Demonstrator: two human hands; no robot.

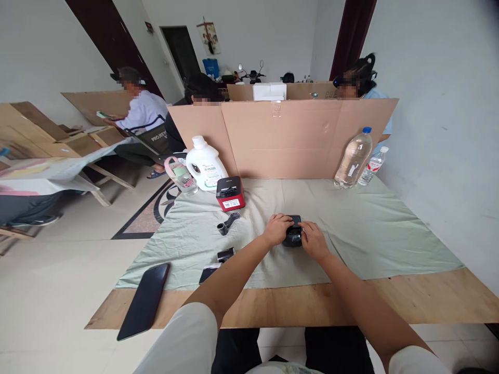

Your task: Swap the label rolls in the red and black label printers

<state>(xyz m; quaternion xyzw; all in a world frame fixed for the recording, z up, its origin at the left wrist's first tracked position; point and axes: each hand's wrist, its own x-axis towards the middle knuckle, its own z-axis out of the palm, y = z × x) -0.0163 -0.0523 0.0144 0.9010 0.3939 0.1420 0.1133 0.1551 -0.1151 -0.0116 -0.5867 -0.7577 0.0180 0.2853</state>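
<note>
My left hand (277,228) rests with its fingers against the left side and top of a small black box-shaped device (292,240). From the other side, my right hand (313,240) has its fingers on the right edge of the same device, so both hands hold it on the cloth. The device has a glossy dark front; its exact kind is too small to tell. To the left lie a black roll with a loose strip (224,227), another dark roll (225,254) and a flat black piece (208,274) partly behind my left forearm.
A red and black printer-like box (231,194), a white jug (208,166) and a pink-handled bottle (183,176) stand at left. Two bottles, a large one (354,161) and a small one (373,167), stand before a cardboard screen (280,137). A dark phone (144,301) overhangs the table edge. People sit beyond.
</note>
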